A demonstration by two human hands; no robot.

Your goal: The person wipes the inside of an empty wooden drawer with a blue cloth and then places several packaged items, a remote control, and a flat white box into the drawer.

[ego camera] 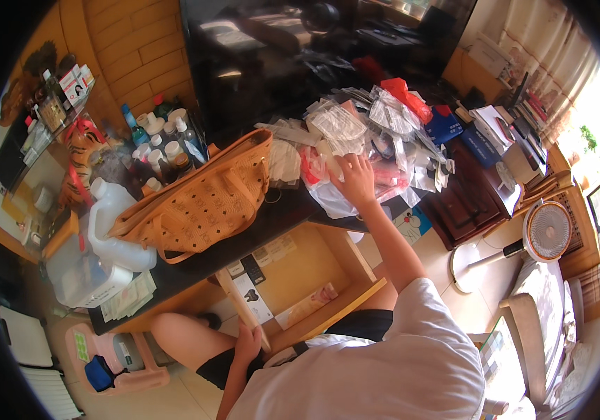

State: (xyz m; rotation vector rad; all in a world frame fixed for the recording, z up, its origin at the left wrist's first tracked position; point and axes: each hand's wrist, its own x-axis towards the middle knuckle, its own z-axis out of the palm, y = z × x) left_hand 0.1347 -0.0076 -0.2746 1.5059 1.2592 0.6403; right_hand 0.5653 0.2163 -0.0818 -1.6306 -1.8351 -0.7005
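On the black countertop a heap of plastic packets and bags [336, 123] spreads to the right of an orange patterned tote bag [210, 205]. My right hand [355, 176] reaches onto the front of this heap, fingers on or just above a pale item beside red and white plastic; whether it grips anything is unclear. Below the counter a wooden drawer [352, 252] is pulled out, holding a black remote control [253, 269], a white box with a dark picture [252, 295] and some papers. My left hand [248, 341] is at the drawer's left side near its front corner, its fingers partly hidden.
Left of the tote bag stand a white plastic jug [121, 231], several bottles [158, 152] and a clear storage box [79, 273]. A large black screen [279, 58] rises behind. Blue boxes [481, 144] lie at the right, above a standing fan [547, 231]. A pink stool [116, 357] is at lower left.
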